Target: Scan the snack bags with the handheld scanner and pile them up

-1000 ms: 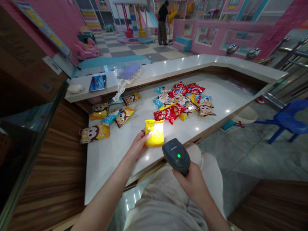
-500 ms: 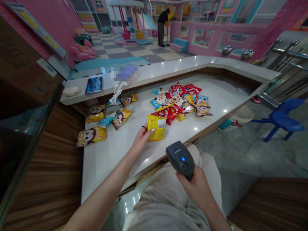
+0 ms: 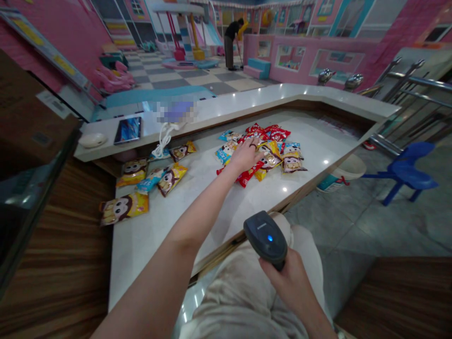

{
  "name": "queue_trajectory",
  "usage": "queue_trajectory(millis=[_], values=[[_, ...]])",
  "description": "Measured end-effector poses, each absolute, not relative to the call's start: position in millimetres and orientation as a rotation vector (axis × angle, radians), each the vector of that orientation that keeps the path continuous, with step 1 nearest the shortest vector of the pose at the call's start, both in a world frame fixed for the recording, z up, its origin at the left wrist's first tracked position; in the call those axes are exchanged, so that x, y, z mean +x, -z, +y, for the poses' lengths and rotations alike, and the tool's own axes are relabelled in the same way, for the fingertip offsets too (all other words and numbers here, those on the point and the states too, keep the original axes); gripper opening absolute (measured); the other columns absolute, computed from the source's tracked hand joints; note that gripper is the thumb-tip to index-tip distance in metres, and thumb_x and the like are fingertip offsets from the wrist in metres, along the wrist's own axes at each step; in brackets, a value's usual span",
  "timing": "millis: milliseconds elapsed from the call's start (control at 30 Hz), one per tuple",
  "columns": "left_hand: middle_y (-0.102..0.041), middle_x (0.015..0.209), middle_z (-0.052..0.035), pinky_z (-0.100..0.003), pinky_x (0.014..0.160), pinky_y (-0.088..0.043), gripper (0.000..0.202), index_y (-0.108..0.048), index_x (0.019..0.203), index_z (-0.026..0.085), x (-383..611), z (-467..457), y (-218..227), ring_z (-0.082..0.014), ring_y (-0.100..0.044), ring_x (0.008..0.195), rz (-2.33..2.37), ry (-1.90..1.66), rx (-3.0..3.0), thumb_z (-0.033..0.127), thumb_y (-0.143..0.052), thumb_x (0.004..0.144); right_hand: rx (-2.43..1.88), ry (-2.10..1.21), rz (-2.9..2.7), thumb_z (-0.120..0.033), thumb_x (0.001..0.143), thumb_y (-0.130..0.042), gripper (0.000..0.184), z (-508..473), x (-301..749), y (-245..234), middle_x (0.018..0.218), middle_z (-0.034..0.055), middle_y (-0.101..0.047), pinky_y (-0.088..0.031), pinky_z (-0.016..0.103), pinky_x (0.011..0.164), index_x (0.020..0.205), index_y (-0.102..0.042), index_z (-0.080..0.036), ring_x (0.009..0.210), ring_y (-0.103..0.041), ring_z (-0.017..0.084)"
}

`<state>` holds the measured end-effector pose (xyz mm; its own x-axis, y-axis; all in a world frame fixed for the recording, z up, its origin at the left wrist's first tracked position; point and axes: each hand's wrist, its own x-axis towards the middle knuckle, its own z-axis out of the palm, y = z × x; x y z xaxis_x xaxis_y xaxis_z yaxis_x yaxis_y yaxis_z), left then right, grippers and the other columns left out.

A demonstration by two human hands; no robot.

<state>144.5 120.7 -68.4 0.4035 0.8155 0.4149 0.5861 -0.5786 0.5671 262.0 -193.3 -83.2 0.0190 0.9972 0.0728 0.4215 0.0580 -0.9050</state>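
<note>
The left hand point(image 3: 247, 157) reaches across a white stone counter point(image 3: 183, 230) and rests palm down on a heap of snack bags point(image 3: 278, 141). Its fingers point(image 3: 244, 149) are open and spread, not closed on any one bag. The bags are shiny, crinkled foil pillows in red, yellow and blue, many printed with a cartoon monkey, and they overlap loosely near the middle of the counter. A looser group of bags point(image 3: 158, 180) lies flat to the left, and a large yellow bag point(image 3: 123, 208) sits apart from it, nearer the counter's left edge. The right hand point(image 3: 282, 278) is closed around the grip of a barcode scanner point(image 3: 265, 239), a dark plastic body with a rounded head and a small glowing blue light. It is held low, over the person's pale trousers point(image 3: 247, 296), and well apart from the bags.
</note>
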Motion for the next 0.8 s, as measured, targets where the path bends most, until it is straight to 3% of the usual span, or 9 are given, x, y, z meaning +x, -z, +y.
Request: queue_trajectory(millis=[100, 267, 400, 533, 633, 800], values=[[-0.04, 0.156, -0.0188, -0.049, 0.123, -0.013, 0.062, -0.046, 0.144, 0.013, 135.3, 99.5, 68.9, -0.0313, -0.032, 0.147, 1.147, -1.106, 2.349, 0.043, -0.059, 0.091, -1.48, -0.892, -1.54, -0.022, 0.077, -0.061, 0.009, -192.9, 262.9, 83.2, 0.065, 0.0012, -0.069, -0.048, 0.023, 0.057, 0.074, -0.068, -0.016, 0.061, -0.063, 0.018], [-0.044, 0.154, -0.0131, -0.043, 0.122, -0.022, 0.054, -0.047, 0.144, 0.02, 75.2, 30.2, 81.6, -0.027, -0.036, 0.145, 1.246, -1.343, 2.181, 0.033, -0.056, 0.093, -1.463, -0.911, -1.557, -0.022, 0.077, -0.062, 0.009, -193.7, 260.2, 84.2, 0.066, 0.0017, -0.071, -0.05, 0.024, 0.059, 0.074, -0.068, -0.017, 0.063, -0.064, 0.019], [-0.036, 0.158, -0.0137, -0.047, 0.124, -0.014, 0.062, -0.044, 0.146, 0.018, 1.4, 0.7, 107.9, -0.0305, -0.027, 0.149, 1.707, -1.403, 2.052, 0.026, -0.062, 0.088, -1.435, -0.947, -1.583, -0.021, 0.078, -0.062, 0.009, -195.1, 256.4, 85.3, 0.069, 0.0022, -0.073, -0.051, 0.025, 0.061, 0.078, -0.07, -0.016, 0.066, -0.066, 0.02], [-0.031, 0.16, -0.0213, -0.054, 0.122, -0.012, 0.071, -0.039, 0.148, 0.007, -59.9, -1.9, 128.3, -0.0376, -0.02, 0.151, 2.166, -1.166, 2.0, 0.02, -0.064, 0.083, -1.413, -0.944, -1.603, -0.021, 0.076, -0.062, 0.01, -195.7, 254.2, 86.3, 0.07, 0.0024, -0.073, -0.052, 0.025, 0.061, 0.079, -0.07, -0.016, 0.065, -0.067, 0.021], [-0.041, 0.154, -0.0229, -0.053, 0.12, -0.019, 0.06, -0.044, 0.145, 0.006, -80.4, -2.0, 134.6, -0.0368, -0.028, 0.148, 2.219, -0.991, 2.037, 0.016, -0.054, 0.087, -1.402, -0.915, -1.611, -0.022, 0.076, -0.062, 0.01, -195.2, 254.2, 86.5, 0.068, 0.0022, -0.072, -0.051, 0.025, 0.06, 0.079, -0.07, -0.016, 0.063, -0.066, 0.021], [-0.055, 0.143, -0.0174, -0.049, 0.117, -0.029, 0.049, -0.054, 0.137, 0.014, -75.9, -11.1, 129.8, -0.0341, -0.046, 0.137, 2.022, -1.176, 1.923, 0.017, -0.052, 0.088, -1.423, -0.904, -1.608, -0.023, 0.077, -0.062, 0.01, -195.9, 256.2, 85.3, 0.068, 0.0022, -0.072, -0.052, 0.026, 0.06, 0.078, -0.07, -0.017, 0.064, -0.066, 0.02]])
